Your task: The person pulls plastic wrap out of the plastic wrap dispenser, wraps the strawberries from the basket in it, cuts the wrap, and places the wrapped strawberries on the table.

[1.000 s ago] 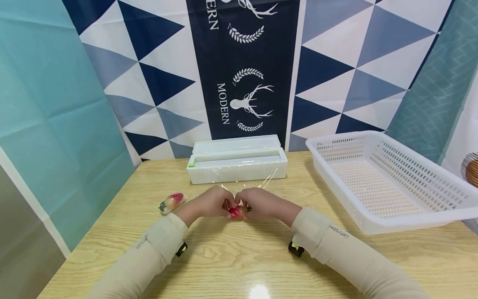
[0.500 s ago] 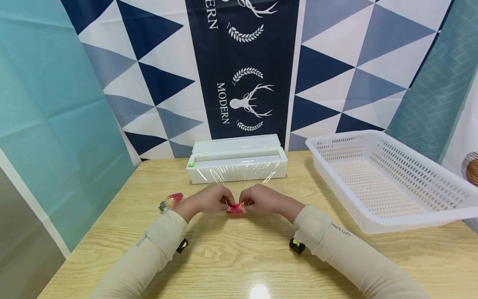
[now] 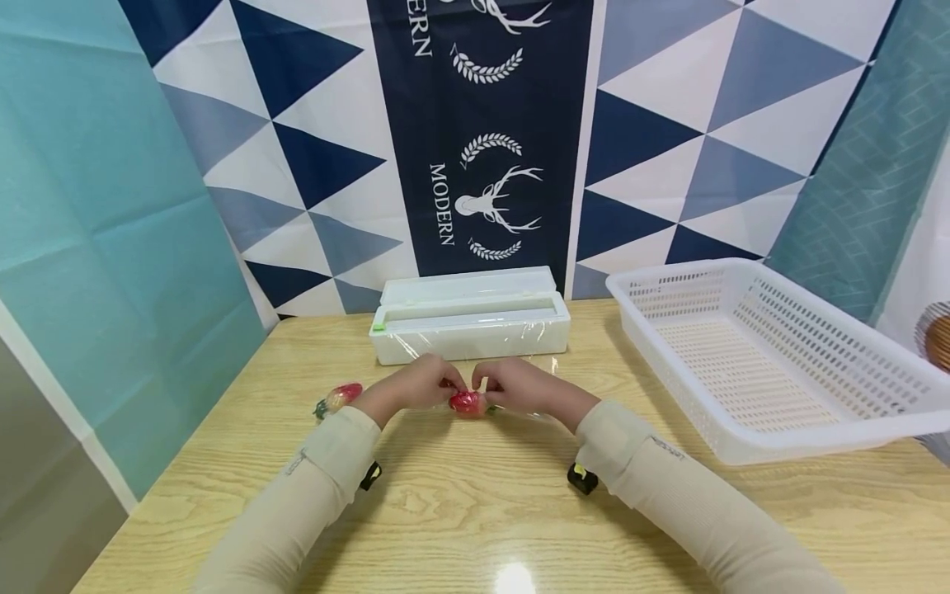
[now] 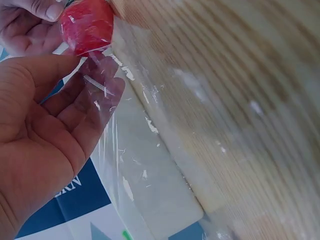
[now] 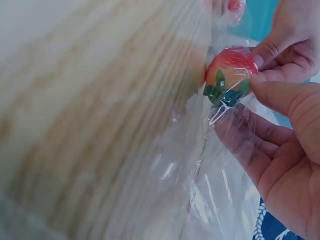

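Though under film [image 4: 152, 125], a red strawberry [image 5: 231, 70].

Strawberry [image 3: 466, 403], one: glossy red, paling to yellow-orange at its green-leaved end; lying sideways, leaves toward the right, between left hand [image 3: 425, 381] and right hand [image 3: 521, 386], fingers touching. Clear film [image 4: 150, 122], one sheet: creased, over the strawberry and spread beyond.

Head view: R fingers [image 3: 494, 398] pt. hide strawberry [image 3: 467, 403], edge cuts off basket [image 3: 809, 441], R sleeve txt [image 3: 667, 448] illegible.
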The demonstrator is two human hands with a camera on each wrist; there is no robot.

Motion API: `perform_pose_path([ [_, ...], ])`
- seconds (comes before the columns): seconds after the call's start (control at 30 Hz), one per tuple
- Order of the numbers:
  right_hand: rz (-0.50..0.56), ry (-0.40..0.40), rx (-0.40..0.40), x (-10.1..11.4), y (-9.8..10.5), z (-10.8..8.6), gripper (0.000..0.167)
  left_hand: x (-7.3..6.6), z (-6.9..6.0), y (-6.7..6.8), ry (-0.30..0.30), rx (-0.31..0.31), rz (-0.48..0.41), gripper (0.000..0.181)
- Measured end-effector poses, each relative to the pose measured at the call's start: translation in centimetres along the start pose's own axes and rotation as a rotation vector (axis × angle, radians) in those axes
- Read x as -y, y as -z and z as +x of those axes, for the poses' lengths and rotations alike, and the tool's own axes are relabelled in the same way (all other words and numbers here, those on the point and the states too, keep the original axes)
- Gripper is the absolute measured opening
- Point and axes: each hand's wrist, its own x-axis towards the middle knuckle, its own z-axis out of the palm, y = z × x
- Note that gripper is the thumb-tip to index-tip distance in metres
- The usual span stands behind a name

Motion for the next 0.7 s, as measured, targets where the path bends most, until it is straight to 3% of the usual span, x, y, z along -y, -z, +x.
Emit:
perform_pose_path([
  [0.1,-0.015,-0.020,-0.009,-0.26,0.21,0.38,0.007,0.21,0.42,0.01,0.046,0.007,-0.016,0.020],
  [0.23,-0.055,-0.044,-0.010,-0.35,0.34,0.73,0.012,0.19,0.76,-0.10,0.104,0.013,-0.019,0.023],
  [0.37,-0.141,-0.044,-0.059,-0.39,0.40,0.66,0.021,0.02,0.69,-0.01,0.123,0.002,0.056,0.022],
  [0.47,-0.186,-0.026,-0.153,-0.35,0.73,0.42,0.022,-0.22,0.49,0.38,0.092,-0.053,0.140,0.020],
  [0.57,-0.183,-0.002,-0.220,-0.19,0.92,0.37,0.017,-0.49,0.26,0.67,0.044,-0.111,0.169,0.023],
  [0.7,-0.177,0.038,-0.172,-0.15,0.28,0.62,0.012,-0.63,0.25,0.31,-0.035,-0.096,0.164,0.022],
])
